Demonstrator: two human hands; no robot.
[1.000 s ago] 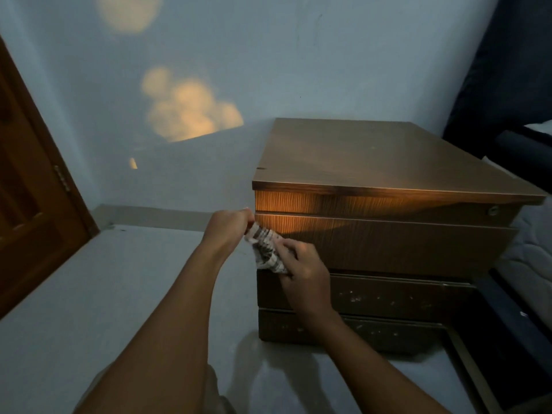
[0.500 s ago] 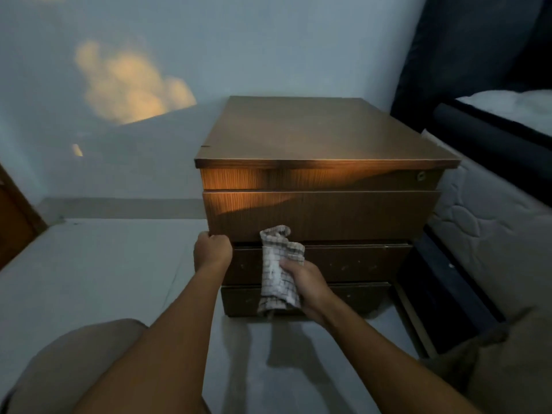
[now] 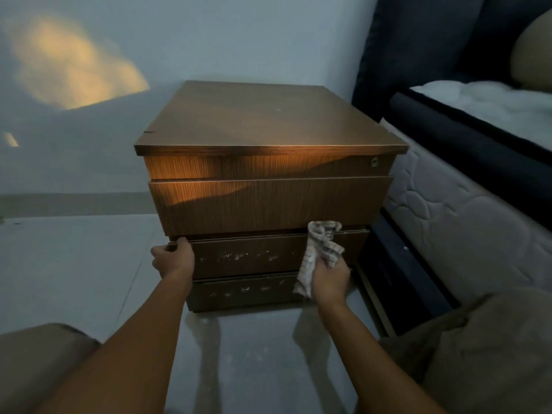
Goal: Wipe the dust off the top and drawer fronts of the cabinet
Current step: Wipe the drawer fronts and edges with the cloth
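One view only, from the head, looking down on a wooden cabinet (image 3: 270,204) standing on a pale floor (image 3: 74,264), close beside a mattress (image 3: 448,210) on its right. Four stacked fronts under a flat top (image 3: 263,118); upper two clean-looking and warmly lit, third drawer front (image 3: 248,255) and bottom drawer front (image 3: 239,294) flecked with pale dusty marks. At the upper left corner of the third front, the left hand (image 3: 174,259), fingers curled over the edge, gripping and bracing. At the right end of the same front, the right hand (image 3: 331,274), clenched round a checked cloth (image 3: 324,249), wad pressed to the wood, loose tail hanging down across the bottom front. As for the cloth: light, limp, shapeless, apt to slide out of a slack fist and to trail its tail; best taken wadded in the palm, a flat pad of folds turned toward the surface. As for the cabinet: stiff board, probably heavy enough not to shift under a wipe, yet with drawers likely to slide under pressure, hence the sense of a bracing grip at a drawer's edge. Smooth faces, so easy gliding; marks possibly stuck on and not loose, in which case firmer rubbing. Impossible to tell whether the third drawer sits pulled out a little.
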